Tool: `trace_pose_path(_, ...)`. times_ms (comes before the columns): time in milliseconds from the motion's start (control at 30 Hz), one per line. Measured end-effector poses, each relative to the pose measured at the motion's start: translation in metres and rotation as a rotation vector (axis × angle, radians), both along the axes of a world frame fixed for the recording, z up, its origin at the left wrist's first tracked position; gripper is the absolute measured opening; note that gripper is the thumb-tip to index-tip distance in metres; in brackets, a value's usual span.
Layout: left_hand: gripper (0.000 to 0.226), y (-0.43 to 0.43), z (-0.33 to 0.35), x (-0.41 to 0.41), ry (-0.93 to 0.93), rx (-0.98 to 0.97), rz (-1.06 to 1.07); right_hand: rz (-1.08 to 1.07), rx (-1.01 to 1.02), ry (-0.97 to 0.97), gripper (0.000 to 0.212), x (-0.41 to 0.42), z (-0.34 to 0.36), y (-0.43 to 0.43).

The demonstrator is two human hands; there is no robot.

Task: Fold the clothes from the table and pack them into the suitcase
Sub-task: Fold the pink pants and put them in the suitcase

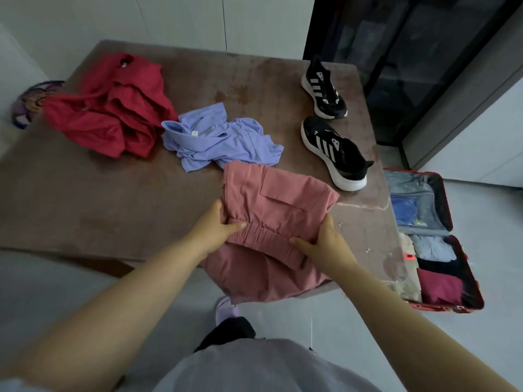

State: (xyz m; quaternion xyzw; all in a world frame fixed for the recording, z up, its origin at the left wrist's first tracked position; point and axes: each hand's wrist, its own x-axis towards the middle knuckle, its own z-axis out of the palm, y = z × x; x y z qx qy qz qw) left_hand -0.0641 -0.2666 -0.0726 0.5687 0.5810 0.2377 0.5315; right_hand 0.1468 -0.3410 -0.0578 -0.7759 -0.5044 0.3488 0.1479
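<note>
Both grips pinching pink trousers at the elasticated waistband: left hand closed on its 9 o'clock end, right hand on its 3 o'clock end. Trousers part-folded at the bench front edge, lower half hanging over. Fold judged unfinished. Left to do: crumpled blue shirt at 12 o'clock, red heap at 10 o'clock. Shoes at 1 o'clock. Suitcase open on the floor at 3 o'clock, several folded items already inside; near corner hidden behind the bench, contents dim.

brown table | red garment | blue shirt | pink trousers, possibly shorts | two black sneakers
</note>
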Motion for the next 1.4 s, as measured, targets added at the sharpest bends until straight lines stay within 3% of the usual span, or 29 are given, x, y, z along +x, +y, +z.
trace_pose_path(267,0.059,-0.026,0.06,-0.006,-0.105,0.137,0.027,0.01,0.298,0.102,0.079,0.011,0.065,-0.033)
trace_pose_path(433,0.047,-0.031,0.108,-0.012,-0.196,0.278,0.043,0.018,0.449,0.128,0.075,0.018,0.113,-0.036)
trace_pose_path(600,0.063,-0.022,0.158,-0.013,-0.242,0.414,0.032,0.017,0.565,0.124,0.079,0.024,0.157,-0.023)
trace_pose_path(833,0.034,0.007,0.233,-0.006,-0.268,0.558,-0.022,0.01,0.695,0.171,0.078,0.038,0.221,0.014)
trace_pose_path(933,0.027,0.036,0.246,-0.002,-0.307,0.538,0.009,0.023,0.702,0.218,0.067,0.038,0.237,0.044)
trace_pose_path(1033,0.027,0.073,0.238,0.001,-0.324,0.451,0.0,0.034,0.623,0.201,0.054,0.036,0.232,0.082)
trace_pose_path(1100,0.031,0.099,0.217,0.001,-0.303,0.36,-0.002,0.017,0.549,0.168,0.069,0.037,0.214,0.111)
trace_pose_path(1167,0.049,0.119,0.189,0.001,-0.244,0.262,0.032,-0.004,0.456,0.157,0.074,0.039,0.188,0.136)
trace_pose_path(1400,0.053,0.164,0.086,-0.002,-0.076,0.085,0.098,-0.082,0.328,0.276,0.049,0.036,0.081,0.187)
